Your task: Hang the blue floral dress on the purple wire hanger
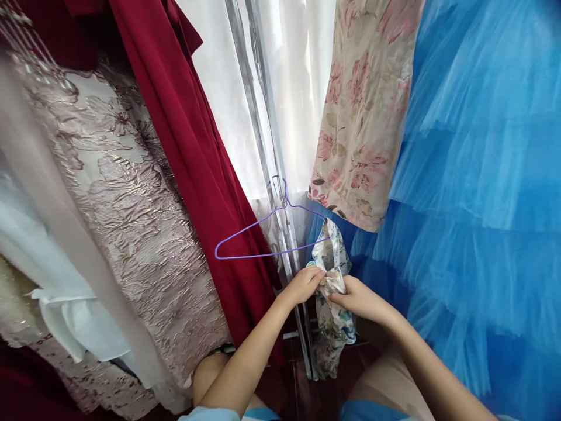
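Treat the white floral-print cloth garment [336,324] on the slim purple triangular hanger [249,255] as probably light and limp, gripping the bunched edge, pinched in closed left fingers [314,275] and right fingers [340,298].

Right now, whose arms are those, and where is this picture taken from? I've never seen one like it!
It comes from a camera worn on a person's head, looking forward and down. That's why you see that person's own bare arms; there's no robot.

The left hand and right hand both hold a white flowery cloth. Its top hangs over one end of a purple hanger, in front of shiny metal poles.

Instead of lying on a table, clothes hang around: a dark red garment and a frilly blue one.
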A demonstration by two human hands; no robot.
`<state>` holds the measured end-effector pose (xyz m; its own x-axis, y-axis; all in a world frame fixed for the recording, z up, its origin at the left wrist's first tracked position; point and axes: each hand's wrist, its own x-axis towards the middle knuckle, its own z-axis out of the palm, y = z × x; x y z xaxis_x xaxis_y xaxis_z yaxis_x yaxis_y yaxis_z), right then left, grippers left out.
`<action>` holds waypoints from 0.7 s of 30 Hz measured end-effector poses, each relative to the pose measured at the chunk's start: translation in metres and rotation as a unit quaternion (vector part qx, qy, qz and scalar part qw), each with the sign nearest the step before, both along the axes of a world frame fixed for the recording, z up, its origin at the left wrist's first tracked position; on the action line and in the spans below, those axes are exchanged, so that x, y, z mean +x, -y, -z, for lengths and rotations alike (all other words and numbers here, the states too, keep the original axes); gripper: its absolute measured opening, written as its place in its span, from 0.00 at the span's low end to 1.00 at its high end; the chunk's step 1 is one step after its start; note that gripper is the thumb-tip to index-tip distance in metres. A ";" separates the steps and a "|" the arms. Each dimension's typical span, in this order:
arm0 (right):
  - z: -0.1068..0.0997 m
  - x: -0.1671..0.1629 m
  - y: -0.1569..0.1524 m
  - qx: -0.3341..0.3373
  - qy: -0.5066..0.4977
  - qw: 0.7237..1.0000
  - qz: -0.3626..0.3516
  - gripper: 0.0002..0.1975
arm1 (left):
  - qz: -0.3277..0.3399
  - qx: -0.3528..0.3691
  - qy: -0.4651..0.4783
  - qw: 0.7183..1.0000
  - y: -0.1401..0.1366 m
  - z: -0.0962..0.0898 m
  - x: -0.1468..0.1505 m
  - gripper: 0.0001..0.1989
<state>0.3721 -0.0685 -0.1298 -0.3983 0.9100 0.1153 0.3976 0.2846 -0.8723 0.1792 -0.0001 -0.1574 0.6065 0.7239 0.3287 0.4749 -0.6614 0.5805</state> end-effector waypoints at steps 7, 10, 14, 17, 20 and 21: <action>-0.024 0.017 0.007 -0.001 -0.041 0.998 0.055 0.14 | 0.025 0.040 -0.045 0.998 0.018 -0.012 -0.020 0.22; -0.025 0.019 0.009 0.007 -0.110 0.993 0.045 0.17 | 0.027 0.028 -0.051 0.998 0.023 -0.016 -0.029 0.17; -0.028 0.016 0.010 0.010 -0.176 0.980 0.088 0.18 | -0.005 -0.019 -0.069 0.997 0.027 -0.005 -0.046 0.12; -0.032 0.016 0.006 0.007 -0.205 0.972 0.112 0.17 | -0.039 -0.103 -0.052 0.993 0.035 0.015 -0.067 0.19; -0.036 0.019 -0.010 0.019 -0.215 0.969 0.120 0.14 | -0.064 -0.196 -0.010 0.978 0.047 0.033 -0.097 0.23; -0.037 0.020 -0.017 0.034 -0.212 0.969 0.122 0.13 | -0.074 -0.210 0.002 0.975 0.051 0.035 -0.109 0.23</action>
<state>0.3917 -0.0512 -0.0928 -0.0755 0.9555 0.2853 0.0703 0.2905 -0.9543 0.0697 -0.0509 -0.1927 0.4843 0.8748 -0.0141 0.5444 -0.2887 0.7876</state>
